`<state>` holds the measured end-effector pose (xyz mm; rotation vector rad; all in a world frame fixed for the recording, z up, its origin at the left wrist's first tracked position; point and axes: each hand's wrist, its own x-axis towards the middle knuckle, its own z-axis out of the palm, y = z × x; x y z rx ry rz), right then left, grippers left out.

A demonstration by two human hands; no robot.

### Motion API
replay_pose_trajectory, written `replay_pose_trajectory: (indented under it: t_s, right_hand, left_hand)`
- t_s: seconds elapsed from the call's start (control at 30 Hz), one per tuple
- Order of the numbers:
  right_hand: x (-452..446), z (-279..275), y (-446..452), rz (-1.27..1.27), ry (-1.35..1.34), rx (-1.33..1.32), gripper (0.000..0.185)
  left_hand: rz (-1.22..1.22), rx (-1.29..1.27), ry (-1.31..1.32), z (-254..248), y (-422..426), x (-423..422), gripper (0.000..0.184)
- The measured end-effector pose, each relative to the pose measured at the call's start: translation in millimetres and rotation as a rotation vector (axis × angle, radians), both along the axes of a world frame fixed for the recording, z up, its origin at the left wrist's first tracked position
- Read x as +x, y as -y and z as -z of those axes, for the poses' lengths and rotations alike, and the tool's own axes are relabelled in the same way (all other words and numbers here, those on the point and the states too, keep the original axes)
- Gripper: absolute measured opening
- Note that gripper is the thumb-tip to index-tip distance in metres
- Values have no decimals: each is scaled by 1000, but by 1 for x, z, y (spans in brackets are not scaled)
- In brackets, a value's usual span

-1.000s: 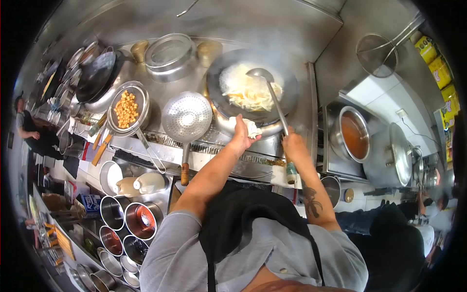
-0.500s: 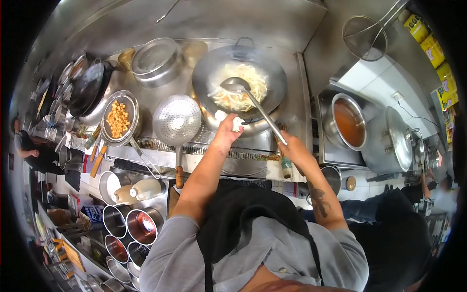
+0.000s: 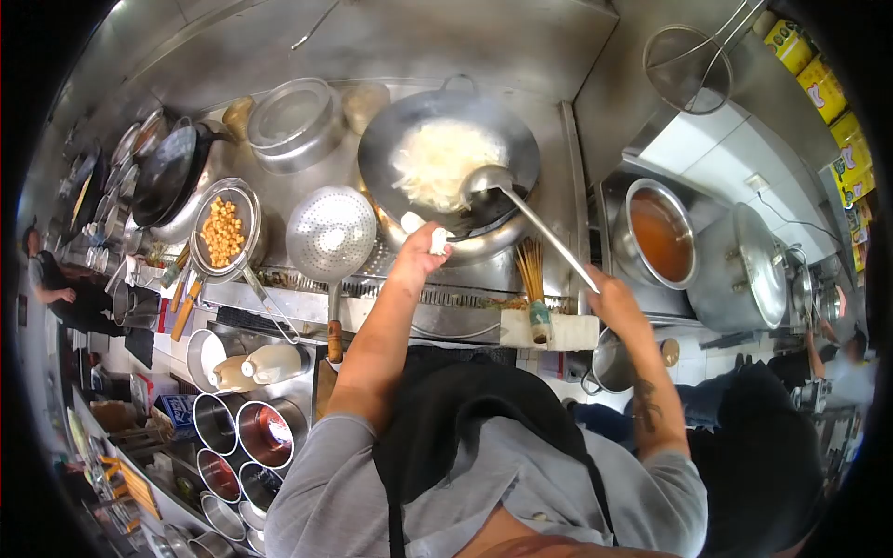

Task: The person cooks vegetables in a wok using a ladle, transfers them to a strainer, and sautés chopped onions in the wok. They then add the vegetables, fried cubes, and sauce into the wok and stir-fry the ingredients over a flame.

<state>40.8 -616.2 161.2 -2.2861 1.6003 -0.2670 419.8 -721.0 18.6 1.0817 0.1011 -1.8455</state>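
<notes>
A dark wok (image 3: pixel 381 153) sits on the stove, with pale sliced food (image 3: pixel 446 158) steaming in it. My left hand (image 3: pixel 423 253) is closed around a white cloth (image 3: pixel 439 242) at the wok's near rim; the wok's near handle is hidden there. Wrapped round the long handle of a metal ladle (image 3: pixel 491 179) are the fingers of my right hand (image 3: pixel 614 299). The ladle's bowl is inside the wok, at the right edge of the food. Below the ladle handle, a bamboo brush (image 3: pixel 535 293) stands by a folded pale cloth (image 3: pixel 574 332).
Left of the wok lie a perforated skimmer (image 3: pixel 332 228) and a strainer of browned cubes (image 3: pixel 223 232). On the right stand a pot of orange-brown liquid (image 3: pixel 662 237) and a large lidded pot (image 3: pixel 744 270). Sauce containers (image 3: pixel 270 432) stand at lower left. Another person (image 3: pixel 744 446) is close at right.
The ladle has moved from over the food to the wok's right near side, and my right hand has moved right and down. The food has shifted toward the far left, with more steam.
</notes>
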Motion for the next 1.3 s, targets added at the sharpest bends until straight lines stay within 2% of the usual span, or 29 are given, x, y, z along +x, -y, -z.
replay_pose_trajectory:
  t_s: [0.1,0.17,0.27,0.37,0.4,0.5,0.63,0.67,0.77,0.8,0.9,1.03,1.13,1.23,1.27,1.3]
  right_hand:
    - [23,52,26,83,161,-79,46]
    - [37,101,54,29,288,-413,38]
    - [90,82,68,400,754,226,35]
    - [115,92,86,390,901,420,16]
    - [115,87,90,349,943,572,6]
    - [118,56,73,324,973,705,5]
    - [101,32,55,249,1065,816,13]
    - [97,30,57,324,1102,898,18]
    - [102,45,70,206,767,680,19]
    - [110,43,63,124,721,524,20]
    - [117,30,44,126,616,390,22]
    - [109,45,50,84,591,465,33]
    - [111,52,48,69,566,287,38]
    - [106,66,29,130,704,60,42]
    - [96,66,23,212,544,126,39]
    - [92,81,23,172,588,35,38]
  left_hand:
    - [-41,-16,-1,2,1,0,9]
    - [-48,-32,-14,6,1,-1,8]
    - [-36,-51,-7,9,3,2,8]
    - [-17,-77,-10,16,5,3,7]
    - [-14,-104,-33,12,4,3,7]
    - [-8,-92,-38,8,-3,3,8]
    - [-2,-42,-7,-11,-3,-1,13]
    - [-1,-50,-44,-21,-5,-1,17]
    - [54,2,-64,11,8,2,17]
    - [49,5,-76,9,8,3,17]
    - [37,27,-77,6,7,1,16]
    - [31,47,-56,6,6,-1,14]
    - [-2,28,-53,-4,4,-2,13]
    - [-42,0,-86,0,-1,-2,11]
    - [-53,-14,-107,4,-1,-2,10]
    - [-44,-29,-107,7,1,-2,10]
